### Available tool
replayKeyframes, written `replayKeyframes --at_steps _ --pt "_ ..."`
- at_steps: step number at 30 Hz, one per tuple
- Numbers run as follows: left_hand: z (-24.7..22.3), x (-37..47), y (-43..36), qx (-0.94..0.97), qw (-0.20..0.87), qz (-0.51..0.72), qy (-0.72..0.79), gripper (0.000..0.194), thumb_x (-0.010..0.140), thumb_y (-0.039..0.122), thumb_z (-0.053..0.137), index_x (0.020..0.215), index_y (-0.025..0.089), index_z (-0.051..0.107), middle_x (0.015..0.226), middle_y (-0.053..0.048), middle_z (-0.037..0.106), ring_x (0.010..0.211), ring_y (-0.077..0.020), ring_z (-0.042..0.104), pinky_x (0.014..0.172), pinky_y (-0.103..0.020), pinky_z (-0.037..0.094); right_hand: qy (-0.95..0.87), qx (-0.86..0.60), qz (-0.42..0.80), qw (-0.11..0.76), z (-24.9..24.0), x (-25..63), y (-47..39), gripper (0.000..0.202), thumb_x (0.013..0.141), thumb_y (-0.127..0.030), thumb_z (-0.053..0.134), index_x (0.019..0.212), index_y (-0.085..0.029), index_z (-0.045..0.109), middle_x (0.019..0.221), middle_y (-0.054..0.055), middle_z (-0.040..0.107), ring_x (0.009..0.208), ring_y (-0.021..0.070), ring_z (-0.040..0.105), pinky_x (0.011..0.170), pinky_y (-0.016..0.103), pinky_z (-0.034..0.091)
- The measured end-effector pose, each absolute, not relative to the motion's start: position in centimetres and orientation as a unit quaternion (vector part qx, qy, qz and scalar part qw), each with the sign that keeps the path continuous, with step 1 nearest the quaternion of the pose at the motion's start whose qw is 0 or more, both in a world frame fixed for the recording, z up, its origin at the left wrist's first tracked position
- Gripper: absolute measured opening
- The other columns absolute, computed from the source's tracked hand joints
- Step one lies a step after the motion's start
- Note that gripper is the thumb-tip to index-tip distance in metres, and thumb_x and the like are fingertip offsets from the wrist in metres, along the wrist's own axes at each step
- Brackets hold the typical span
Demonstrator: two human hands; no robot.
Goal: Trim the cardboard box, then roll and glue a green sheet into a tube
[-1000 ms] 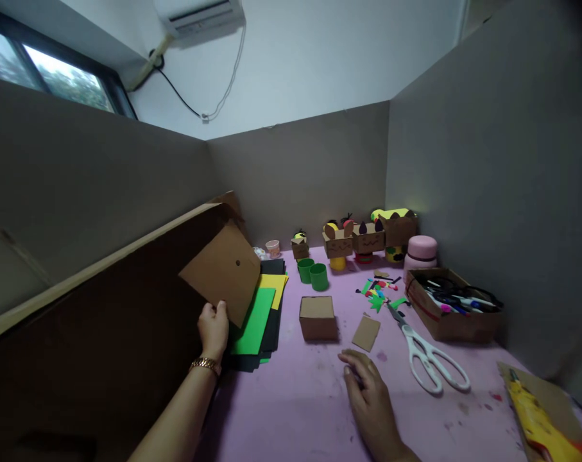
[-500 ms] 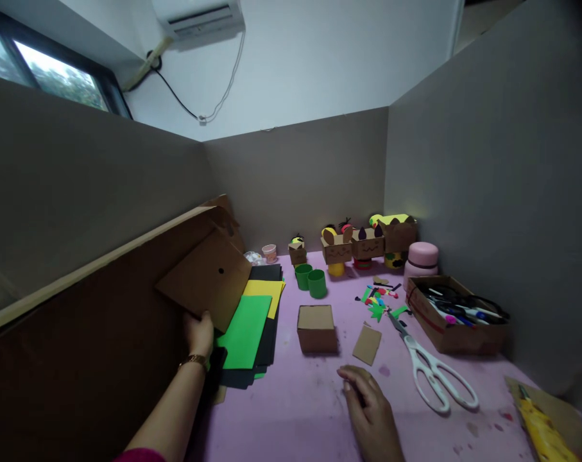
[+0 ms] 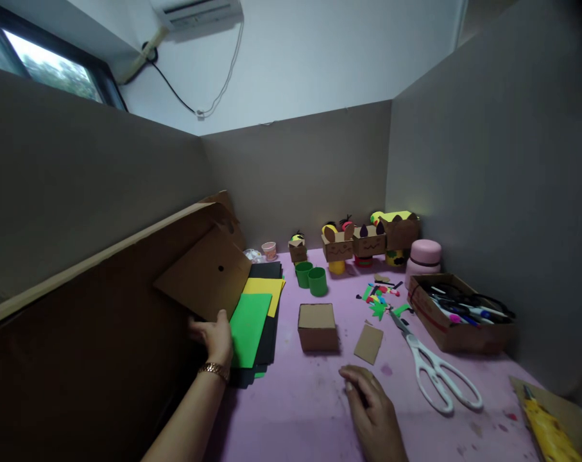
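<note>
On the left, a brown cardboard sheet point(image 3: 199, 276) with a small dark hole leans against the large cardboard piece behind it. My left hand point(image 3: 216, 340), with a gold-coloured band on the wrist, is just below the sheet's lower edge. Its thumb and fingers are spread apart, and no object shows in them; whether they touch the sheet I cannot tell. My right hand point(image 3: 371, 407) rests on the table, fingers loosely bent and a gap at the thumb, holding nothing. A small closed cardboard box point(image 3: 318, 333) and a cardboard rectangle point(image 3: 368, 343) lie beyond it.
Green, yellow and black sheets point(image 3: 252, 327) are stacked beside my left hand. White-handled scissors point(image 3: 439, 372), coloured scraps point(image 3: 380, 301) and a box of pens point(image 3: 468, 333) are at the right. Green rings point(image 3: 317, 282), cardboard figures point(image 3: 339, 247) and a pink flask point(image 3: 424, 260) stand further back.
My left hand has shifted right along the sheet's lower edge, and its fingers have spread. The cardboard sheet and my right hand stay nearly where they were. The view has tilted slightly.
</note>
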State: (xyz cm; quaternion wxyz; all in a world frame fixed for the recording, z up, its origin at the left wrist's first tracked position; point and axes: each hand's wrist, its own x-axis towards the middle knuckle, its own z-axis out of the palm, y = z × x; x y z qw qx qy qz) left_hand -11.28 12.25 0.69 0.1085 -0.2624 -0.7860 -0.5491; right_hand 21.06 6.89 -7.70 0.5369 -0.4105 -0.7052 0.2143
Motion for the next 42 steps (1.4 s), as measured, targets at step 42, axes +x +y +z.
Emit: replayKeyframes --at_steps 42 --pt "6.4 -14.8 10.5 -0.343 -0.192 -0.466 -0.793 0.03 0.088 0.032 0.058 0.114 0.017 0.058 0.113 -0.007 0.063 0.09 -0.0212 0.063 0.074 -0.04 0.055 -0.669 -0.42 0.289 0.541 -5.8 20.7 5.8 0.023 0.087 -0.022 0.046 0.091 -0.021 0.069 0.09 0.008 0.072 0.087 0.0233 0.067 0.079 0.034 0.055"
